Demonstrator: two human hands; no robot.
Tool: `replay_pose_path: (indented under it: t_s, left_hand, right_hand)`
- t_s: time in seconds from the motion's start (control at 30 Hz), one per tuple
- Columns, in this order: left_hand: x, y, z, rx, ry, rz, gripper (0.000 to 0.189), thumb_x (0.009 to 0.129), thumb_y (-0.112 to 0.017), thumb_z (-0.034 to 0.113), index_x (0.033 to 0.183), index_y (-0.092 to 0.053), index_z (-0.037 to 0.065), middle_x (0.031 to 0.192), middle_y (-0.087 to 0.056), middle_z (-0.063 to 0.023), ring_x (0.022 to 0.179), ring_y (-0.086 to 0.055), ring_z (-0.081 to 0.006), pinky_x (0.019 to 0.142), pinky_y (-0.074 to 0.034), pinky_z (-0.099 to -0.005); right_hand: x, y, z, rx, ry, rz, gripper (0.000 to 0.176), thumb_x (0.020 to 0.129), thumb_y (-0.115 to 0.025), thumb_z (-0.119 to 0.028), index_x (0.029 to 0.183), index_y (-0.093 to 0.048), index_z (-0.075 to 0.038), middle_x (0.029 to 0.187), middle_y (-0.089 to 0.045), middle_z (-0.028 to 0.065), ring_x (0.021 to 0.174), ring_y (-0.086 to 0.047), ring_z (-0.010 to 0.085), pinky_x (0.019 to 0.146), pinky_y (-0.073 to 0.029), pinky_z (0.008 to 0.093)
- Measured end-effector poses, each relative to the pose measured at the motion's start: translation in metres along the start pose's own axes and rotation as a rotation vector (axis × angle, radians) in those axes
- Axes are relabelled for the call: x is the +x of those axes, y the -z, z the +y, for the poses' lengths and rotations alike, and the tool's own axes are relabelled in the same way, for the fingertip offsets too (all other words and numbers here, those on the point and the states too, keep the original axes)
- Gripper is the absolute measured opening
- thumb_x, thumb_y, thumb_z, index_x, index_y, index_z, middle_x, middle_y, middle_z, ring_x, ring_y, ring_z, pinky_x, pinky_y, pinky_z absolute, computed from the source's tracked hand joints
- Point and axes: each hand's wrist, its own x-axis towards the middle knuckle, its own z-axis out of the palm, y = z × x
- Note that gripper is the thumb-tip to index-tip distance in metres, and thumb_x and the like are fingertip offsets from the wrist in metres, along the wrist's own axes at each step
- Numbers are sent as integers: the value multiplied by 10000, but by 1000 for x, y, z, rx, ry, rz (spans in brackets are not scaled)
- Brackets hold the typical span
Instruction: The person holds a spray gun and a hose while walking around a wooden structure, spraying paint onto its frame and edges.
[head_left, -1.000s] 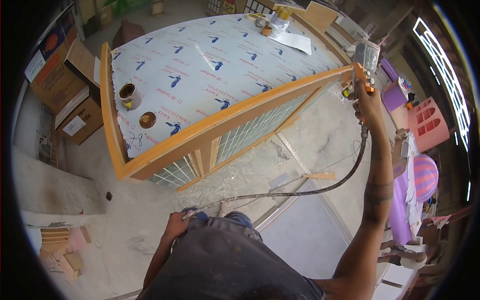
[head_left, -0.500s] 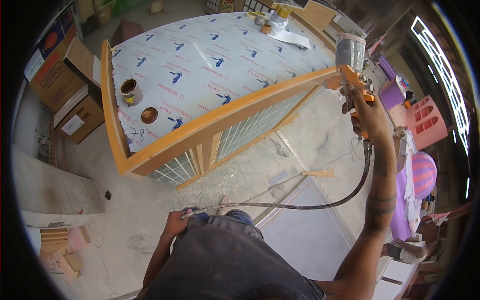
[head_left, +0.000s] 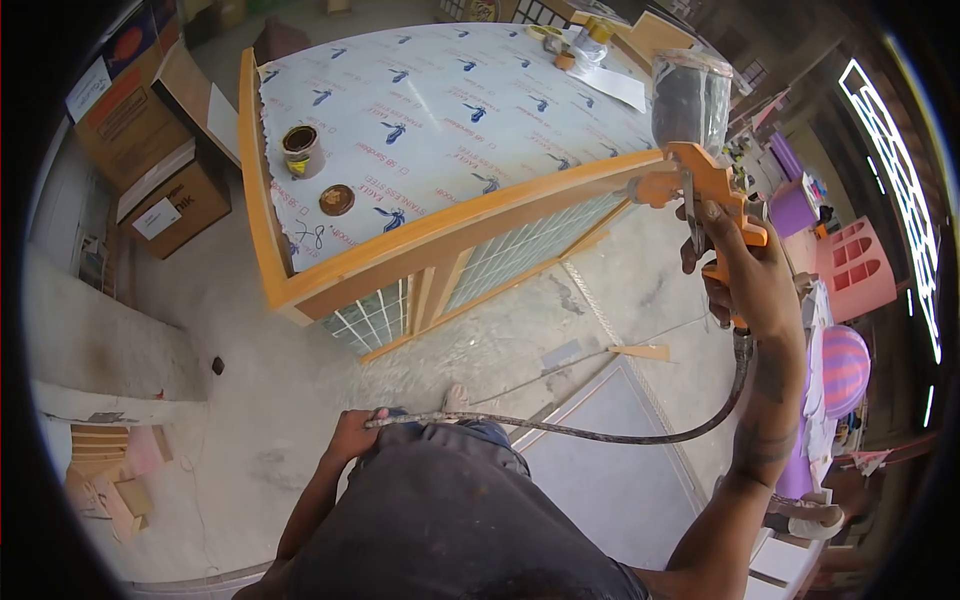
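My right hand [head_left: 745,265] is wrapped round the handle of an orange spray gun [head_left: 708,185], with a clear cup [head_left: 692,100] on top. The gun's nozzle points left, over the wooden edge [head_left: 480,215] of a large cabinet. A dark hose [head_left: 640,437] runs from the gun's handle across my waist to my left hand [head_left: 352,435], which is closed on it. Printed protective film [head_left: 420,130] covers the cabinet's top. On it stand an open can [head_left: 303,155] and a round brown lid [head_left: 337,200].
Cardboard boxes [head_left: 180,212] are stacked at the left. Tape rolls and a bottle [head_left: 592,40] stand at the cabinet's far end. A flat grey panel [head_left: 600,480] lies on the floor. Pink and purple pieces [head_left: 855,265] are at the right, near another person's arm [head_left: 815,515].
My right hand and the spray gun appear closer and slightly lower. The view has shifted, so the cabinet and can appear further right. My left hand still holds the hose.
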Motion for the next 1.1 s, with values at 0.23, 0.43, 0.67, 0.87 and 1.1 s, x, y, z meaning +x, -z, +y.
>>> replay_pose_path:
  t_s: [0.23, 0.43, 0.67, 0.87, 1.1]
  left_hand:
    - [-16, 7, -19, 33, -11, 14, 534, 992, -619, 486, 804, -685, -9, 720, -615, -261, 678, -609, -453, 627, -479, -453]
    - [-23, 12, -25, 35, -25, 3, 489, 1002, -607, 451, 841, -695, -2, 758, -635, -255, 734, -631, -459, 654, -489, -461]
    - [-21, -5, -62, 29, -207, 97, 482, 998, -638, 442, 809, -692, 2, 686, -602, -237, 603, -567, -406, 604, -470, -429]
    - [-27, 1, -48, 61, -159, 47, 467, 994, -644, 432, 819, -696, 2, 703, -619, -234, 645, -608, -406, 633, -488, -428]
    - [-25, -7, -54, 45, -97, 30, 454, 985, -657, 406, 801, -679, -9, 710, -618, -243, 622, -591, -401, 614, -471, -428]
  right_hand:
    - [-29, -20, -11, 28, 84, -9, 434, 1061, -554, -404, 1178, -621, 9, 809, -717, 133, 371, -443, 86, 334, -341, 232]
    - [-47, -39, -21, 168, 100, -161, 418, 1070, -543, -371, 1193, -615, 22, 859, -736, 152, 383, -467, 82, 343, -362, 221]
    - [-66, -72, -32, 210, 105, -392, 418, 1072, -543, -349, 1222, -619, 34, 821, -713, 130, 386, -453, 63, 336, -314, 206]
    - [-75, -90, -45, 148, 100, -412, 421, 1052, -590, -371, 1198, -618, 23, 768, -691, 101, 414, -464, 63, 362, -350, 214]
    - [-63, -62, -30, 12, 47, -217, 406, 1052, -590, -400, 1121, -607, 0, 722, -661, 69, 405, -475, 81, 342, -347, 230]
